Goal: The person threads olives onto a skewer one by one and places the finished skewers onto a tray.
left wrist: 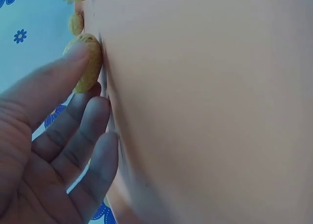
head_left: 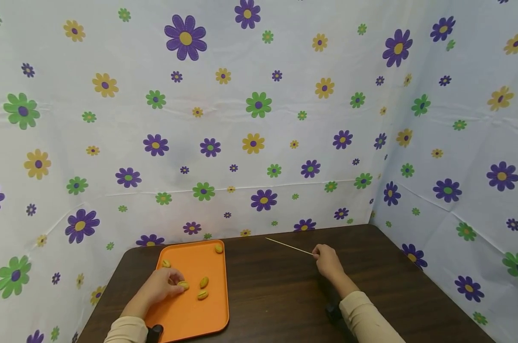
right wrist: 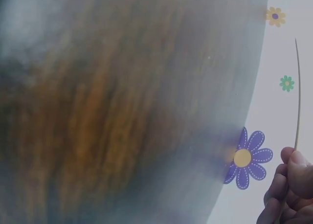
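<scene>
My left hand [head_left: 161,286] is over the left part of an orange tray [head_left: 194,317]. Between its thumb and fingertips it pinches a small yellow oval piece [head_left: 184,285], whose rough surface shows close up in the left wrist view [left wrist: 90,70]; its exact kind is unclear. Several similar yellow pieces lie on the tray: a pair [head_left: 204,288] just right of the hand, one [head_left: 166,263] behind it and one [head_left: 218,248] in the far right corner. Off to the right, my right hand [head_left: 327,262] holds a thin wooden skewer [head_left: 289,246] by one end, its tip pointing left and away.
The tray sits on the left side of a dark brown wooden table [head_left: 276,295]. A white flower-patterned sheet [head_left: 224,157] hangs behind the table and along its right side. Dark bands are on both wrists, below beige sleeves [head_left: 366,317].
</scene>
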`<state>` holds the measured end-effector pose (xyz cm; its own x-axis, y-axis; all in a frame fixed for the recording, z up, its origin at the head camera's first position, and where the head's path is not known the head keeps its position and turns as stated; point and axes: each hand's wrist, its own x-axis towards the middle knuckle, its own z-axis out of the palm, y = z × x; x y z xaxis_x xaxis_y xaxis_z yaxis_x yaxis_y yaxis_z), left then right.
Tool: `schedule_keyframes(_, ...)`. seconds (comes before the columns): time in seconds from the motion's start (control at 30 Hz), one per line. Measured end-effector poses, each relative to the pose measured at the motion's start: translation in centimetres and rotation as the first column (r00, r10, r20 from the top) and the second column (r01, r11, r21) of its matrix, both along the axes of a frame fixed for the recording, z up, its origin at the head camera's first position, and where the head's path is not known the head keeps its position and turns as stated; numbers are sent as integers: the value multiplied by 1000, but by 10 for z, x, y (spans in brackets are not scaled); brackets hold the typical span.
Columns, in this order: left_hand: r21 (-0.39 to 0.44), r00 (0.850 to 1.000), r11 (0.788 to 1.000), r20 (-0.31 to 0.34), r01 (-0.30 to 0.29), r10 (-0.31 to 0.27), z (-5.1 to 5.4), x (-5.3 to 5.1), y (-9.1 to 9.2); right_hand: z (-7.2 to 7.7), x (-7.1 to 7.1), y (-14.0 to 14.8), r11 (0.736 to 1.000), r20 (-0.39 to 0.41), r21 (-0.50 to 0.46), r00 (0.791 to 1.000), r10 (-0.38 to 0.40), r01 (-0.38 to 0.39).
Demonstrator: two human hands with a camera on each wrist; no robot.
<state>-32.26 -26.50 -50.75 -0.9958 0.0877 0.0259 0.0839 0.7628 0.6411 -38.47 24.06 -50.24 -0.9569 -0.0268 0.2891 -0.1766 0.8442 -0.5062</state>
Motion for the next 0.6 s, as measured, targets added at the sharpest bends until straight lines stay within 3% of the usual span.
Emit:
schedule_keyframes(0.2, 15, 999, 1000, -38, 15, -14, -3, 0, -1, -1, 3, 1, 1000, 15, -8, 1000, -6, 6)
schedule_keyframes(0.4, 97, 999, 995, -27, -35, 38, -1, -2, -3, 4, 4, 3, 998, -12, 14, 998, -60, 60)
schedule_keyframes(0.6, 131, 996, 991, -87, 14, -2, 8, -3, 0, 13, 5, 5, 997, -73, 19, 994, -79, 81)
